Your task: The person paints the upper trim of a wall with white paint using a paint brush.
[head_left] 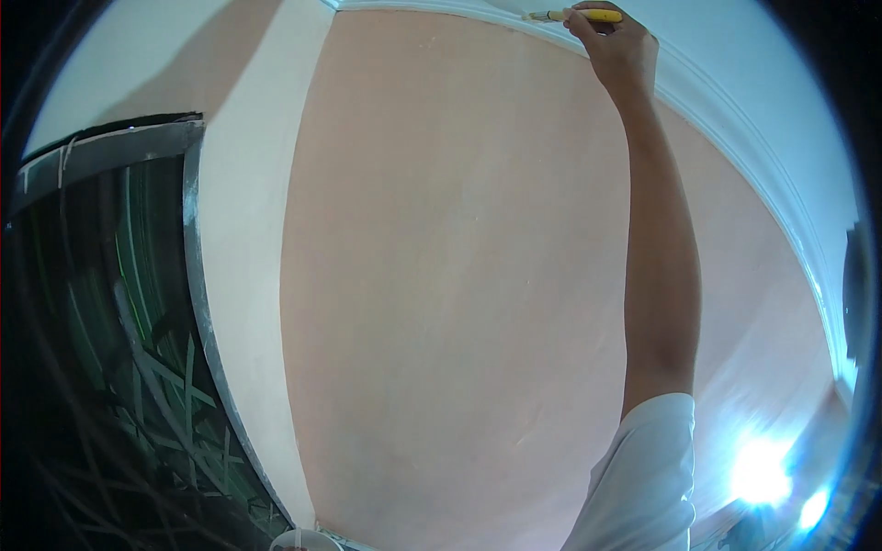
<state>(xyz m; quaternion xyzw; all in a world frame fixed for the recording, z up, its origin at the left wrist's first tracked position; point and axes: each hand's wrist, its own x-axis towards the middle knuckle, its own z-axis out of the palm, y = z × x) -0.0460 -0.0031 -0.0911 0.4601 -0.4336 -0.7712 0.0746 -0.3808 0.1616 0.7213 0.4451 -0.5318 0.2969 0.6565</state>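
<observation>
Sleeve (648, 464), right hand (627, 48) raised — gripping yellow brush (551, 16)

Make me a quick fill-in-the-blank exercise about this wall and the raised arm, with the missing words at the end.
1. The colour of the handle of the brush in the right hand is ____.
2. The colour of the sleeve is ____.
3. The dark frame stands on the ____ side of the view, across from the raised arm.
4. The largest bright light glares at the lower ____ of the view.

Missing words: yellow; white; left; right.
</observation>
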